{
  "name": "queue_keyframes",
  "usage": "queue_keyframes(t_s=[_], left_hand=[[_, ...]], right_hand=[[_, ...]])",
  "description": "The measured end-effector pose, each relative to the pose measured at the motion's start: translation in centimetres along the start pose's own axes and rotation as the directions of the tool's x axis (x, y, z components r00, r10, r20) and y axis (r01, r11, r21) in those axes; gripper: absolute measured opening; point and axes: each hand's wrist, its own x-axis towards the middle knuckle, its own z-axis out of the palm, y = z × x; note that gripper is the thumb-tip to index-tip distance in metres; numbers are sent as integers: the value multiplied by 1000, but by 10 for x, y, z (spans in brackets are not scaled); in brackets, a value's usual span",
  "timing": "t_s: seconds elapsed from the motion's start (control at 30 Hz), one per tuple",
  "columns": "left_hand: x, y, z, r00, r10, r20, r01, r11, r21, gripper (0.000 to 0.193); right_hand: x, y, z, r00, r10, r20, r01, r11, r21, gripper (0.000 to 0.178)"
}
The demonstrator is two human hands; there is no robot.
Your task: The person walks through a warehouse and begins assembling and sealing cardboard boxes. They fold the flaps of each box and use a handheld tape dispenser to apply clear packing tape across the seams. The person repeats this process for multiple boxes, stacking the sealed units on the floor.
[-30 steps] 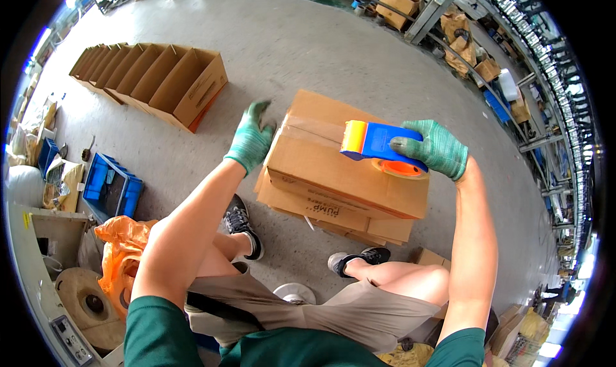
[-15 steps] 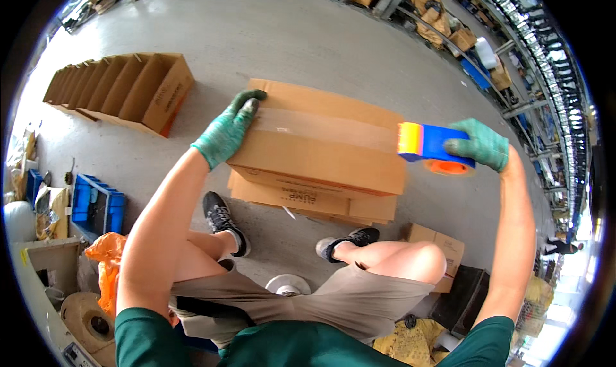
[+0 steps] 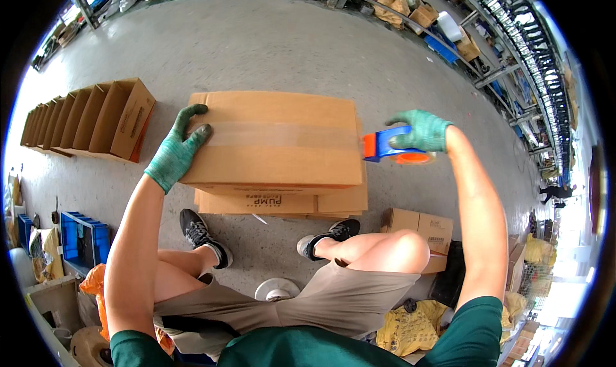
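A closed brown cardboard box [image 3: 269, 165] lies in front of me on flat cardboard pieces [image 3: 215, 203]. A strip of clear tape [image 3: 276, 136] runs lengthwise along its top. My left hand [image 3: 176, 150], in a green glove with darkened fingertips, grips the box's left end, thumb on top and fingers at the far corner. Just off the right end, my gloved right hand [image 3: 421, 131] holds a blue tape dispenser [image 3: 385, 142] with an orange front and an orange-cored roll. One finger reaches out above the dispenser; some of the grip is hidden.
On the floor at the left stands a row of open cardboard boxes [image 3: 131, 120]. A blue crate [image 3: 85, 238] sits nearer, below them. Another carton [image 3: 436, 229] is beside my right knee, with a yellow sack [image 3: 410, 328] nearer. Shelving [image 3: 497, 75] lines the far right.
The whole view has shifted, so the scene sits further left. The box lies straighter across it. My right hand remains at the box's right end with the dispenser, one finger now extended.
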Motion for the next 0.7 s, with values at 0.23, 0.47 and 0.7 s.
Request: queue_keyframes(t_s=[0.23,0.47,0.7], left_hand=[[-4,-16,-7,999,41,-29,-40,998,43,44],[-6,-2,-3,1000,8,-19,-7,999,54,42],[-4,3,1,999,19,50,-20,999,25,41]], right_hand=[[28,-94,51,973,72,221,38,889,-457,37],[74,-55,154,812,581,-53,-135,275,952,38],[117,28,270,826,423,-374,158,462,873,33]])
